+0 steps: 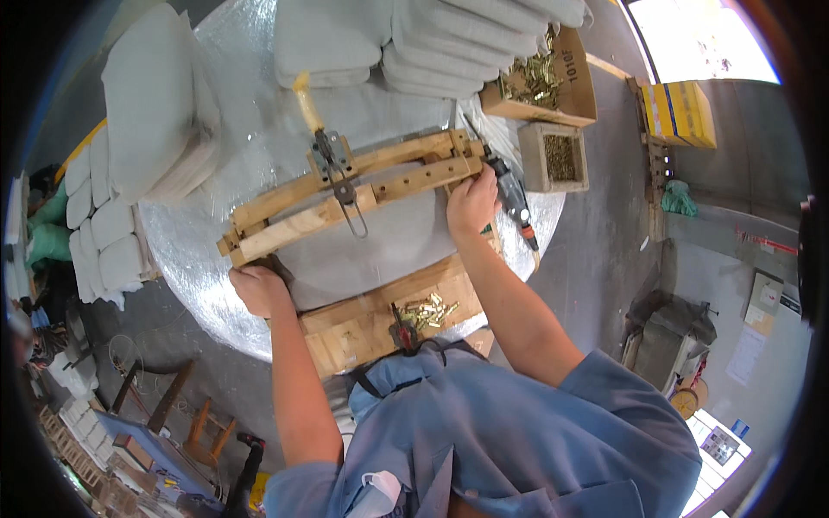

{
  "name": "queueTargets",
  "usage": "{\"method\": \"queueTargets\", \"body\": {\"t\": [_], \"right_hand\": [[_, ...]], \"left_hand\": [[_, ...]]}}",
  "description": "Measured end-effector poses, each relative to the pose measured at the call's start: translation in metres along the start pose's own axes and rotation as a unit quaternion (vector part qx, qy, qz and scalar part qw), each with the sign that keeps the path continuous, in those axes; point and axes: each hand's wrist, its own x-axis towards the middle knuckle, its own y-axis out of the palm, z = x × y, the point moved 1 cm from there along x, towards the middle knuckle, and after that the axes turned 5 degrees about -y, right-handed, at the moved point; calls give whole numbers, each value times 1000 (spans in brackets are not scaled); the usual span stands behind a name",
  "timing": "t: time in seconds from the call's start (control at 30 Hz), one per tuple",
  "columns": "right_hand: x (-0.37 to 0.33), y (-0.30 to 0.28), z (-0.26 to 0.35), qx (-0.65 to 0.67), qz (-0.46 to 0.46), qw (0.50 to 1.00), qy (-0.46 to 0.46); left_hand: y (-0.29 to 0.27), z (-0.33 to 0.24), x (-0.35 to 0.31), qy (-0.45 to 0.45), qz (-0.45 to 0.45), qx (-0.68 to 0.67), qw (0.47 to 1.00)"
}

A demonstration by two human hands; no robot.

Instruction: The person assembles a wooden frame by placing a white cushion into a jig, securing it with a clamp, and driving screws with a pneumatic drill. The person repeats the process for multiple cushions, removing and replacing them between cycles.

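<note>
A long wooden clamping frame lies slantwise before me, with a metal toggle clamp and its yellowish handle fixed near the middle. Under its front bar sits a grey padded cushion. My left hand is closed at the frame's left end, beside the cushion's corner; its fingertips are hidden. My right hand is closed round the frame's right end, fingers partly out of sight beneath. Close to the right hand lies a dark power driver with an orange collar.
Grey cushions are stacked at the back, others at left. A carton of brass-coloured parts and a wooden box of small fasteners stand back right. More brass pieces lie on the near wooden board, beside a red-and-black tool.
</note>
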Motion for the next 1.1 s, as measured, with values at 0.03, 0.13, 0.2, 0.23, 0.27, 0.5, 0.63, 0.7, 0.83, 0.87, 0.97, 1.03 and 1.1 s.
{"method": "queueTargets", "body": {"t": [0.03, 0.13, 0.2, 0.23, 0.27, 0.5, 0.63, 0.7, 0.83, 0.87, 0.97, 1.03, 1.1], "right_hand": [[6, 1, 4, 2, -1, 1000, -3], [5, 1, 3, -1, -1, 1000, -4], [8, 2, 0, -1, 0, 1000, -4], [7, 3, 0, 2, -4, 1000, -9], [6, 4, -1, 6, -8, 1000, -15], [4, 7, -2, -10, -16, 999, -30], [4, 4, -2, 3, -9, 1000, -20], [5, 6, -3, 10, -20, 1000, -21], [6, 2, 2, 18, -8, 1000, -7], [6, 1, 2, 20, -6, 1000, -2], [6, 3, 0, 27, -18, 999, -9], [5, 3, -4, 36, -20, 999, -15], [8, 4, -5, 44, -14, 999, -12]], "left_hand": [[2, -2, 3, 17, -9, -3, 1000], [2, -3, 5, 23, -5, 3, 1000], [-2, -8, 3, 15, 5, 4, 1000], [-6, -13, 0, 8, 11, 5, 1000], [-7, -14, -1, 1, 16, 5, 1000], [0, -7, -2, 9, -16, 14, 1000], [-1, -6, -1, 10, -20, 19, 1000], [-1, -8, 3, 12, 9, 16, 1000], [-6, -12, -1, 9, 0, 12, 1000], [-5, -13, -1, 7, 7, 17, 1000], [-2, -10, 2, -2, 15, 23, 1000], [1, -9, 3, -3, 8, 19, 1000], [1, -9, 4, 3, 12, 27, 1000]]}}
